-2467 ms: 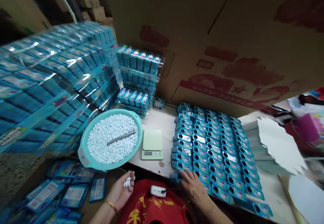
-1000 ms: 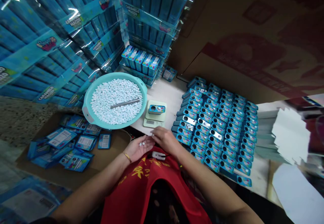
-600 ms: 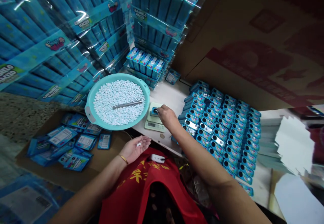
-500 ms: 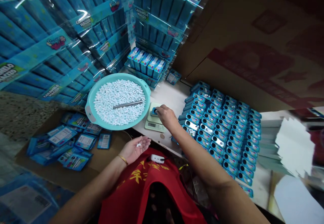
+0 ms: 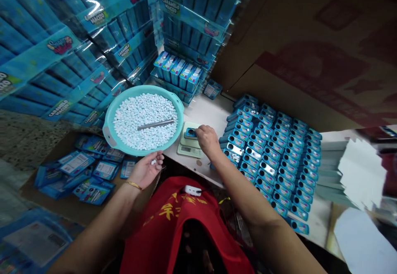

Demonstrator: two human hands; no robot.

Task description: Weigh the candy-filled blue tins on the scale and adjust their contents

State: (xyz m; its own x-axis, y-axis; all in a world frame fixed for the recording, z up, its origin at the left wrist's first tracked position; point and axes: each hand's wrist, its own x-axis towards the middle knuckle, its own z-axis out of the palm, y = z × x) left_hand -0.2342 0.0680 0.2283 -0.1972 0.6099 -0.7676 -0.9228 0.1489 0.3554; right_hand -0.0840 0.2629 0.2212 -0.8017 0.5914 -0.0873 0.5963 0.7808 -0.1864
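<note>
My left hand (image 5: 149, 169) is palm up at the front rim of the turquoise basin (image 5: 109, 137), fingers curled loosely around a few small white candies (image 5: 153, 162). Small white candies (image 5: 133, 108) fill the basin, and a metal bar (image 5: 155, 125) lies across them. A blue tin (image 5: 190, 133) with a dark opening lies on the pale green kitchen scale (image 5: 189, 151). My right hand (image 5: 207, 140) is at the tin's right end, fingertips pinched together. Whether they touch the tin or hold a candy cannot be made out.
Rows of blue tins (image 5: 266, 150) cover the table right of my right arm. Stacked, wrapped display boxes (image 5: 68, 51) rise behind the basin. A large cardboard box (image 5: 297, 59) stands at the back right. Blue packets (image 5: 77, 164) lie in a carton at the left.
My left hand has moved left and up to the basin's rim, its fingers curling in. My right hand has shifted slightly right, off the tin's opening, so more of the tin shows.
</note>
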